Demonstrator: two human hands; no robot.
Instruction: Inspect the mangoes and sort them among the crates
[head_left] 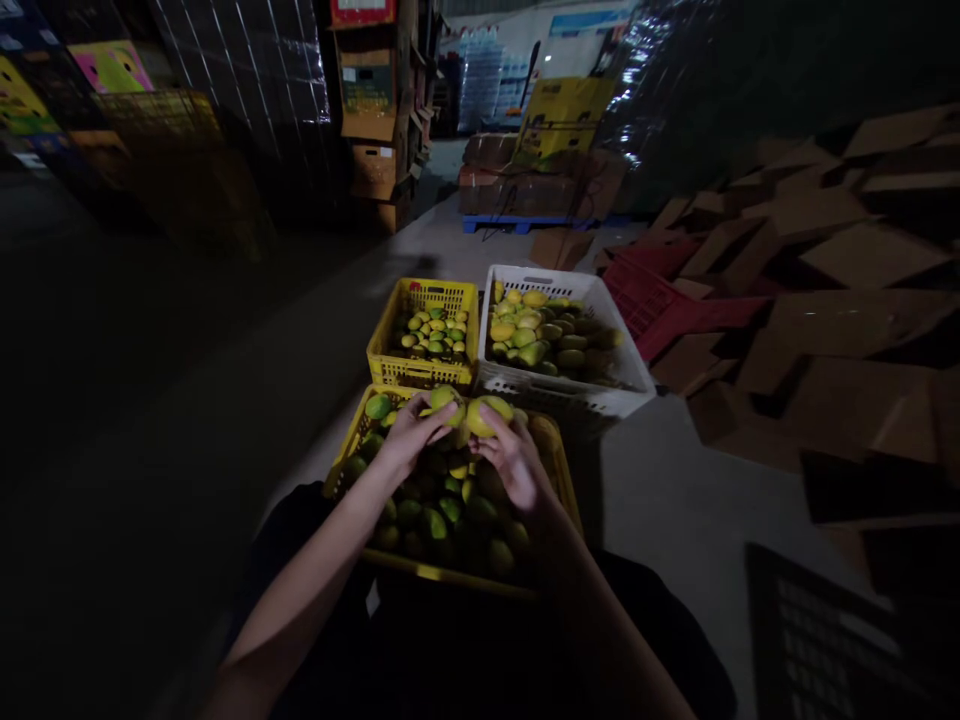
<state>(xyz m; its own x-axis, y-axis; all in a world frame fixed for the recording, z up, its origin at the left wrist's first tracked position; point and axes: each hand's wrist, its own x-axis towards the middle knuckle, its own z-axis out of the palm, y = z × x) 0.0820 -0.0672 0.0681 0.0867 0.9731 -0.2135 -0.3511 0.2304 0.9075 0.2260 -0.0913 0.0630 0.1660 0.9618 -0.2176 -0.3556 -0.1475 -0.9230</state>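
Note:
Over the near yellow crate, my left hand is closed around a green-yellow lemon. My right hand grips a yellower lemon close beside it, thumb on top. The two fruits are side by side between my hands. Below them, the near crate holds many green and yellow-green lemons, those at the bottom in deep shadow. Behind it stand a smaller-looking yellow crate with green and yellow lemons and a white crate with mostly yellow ones.
Flattened and open cardboard boxes are heaped at the right, with a red crate among them. A dark crate lies lower right. Farther back are a blue pallet with cartons and a tall stack of boxes. The left side is very dark.

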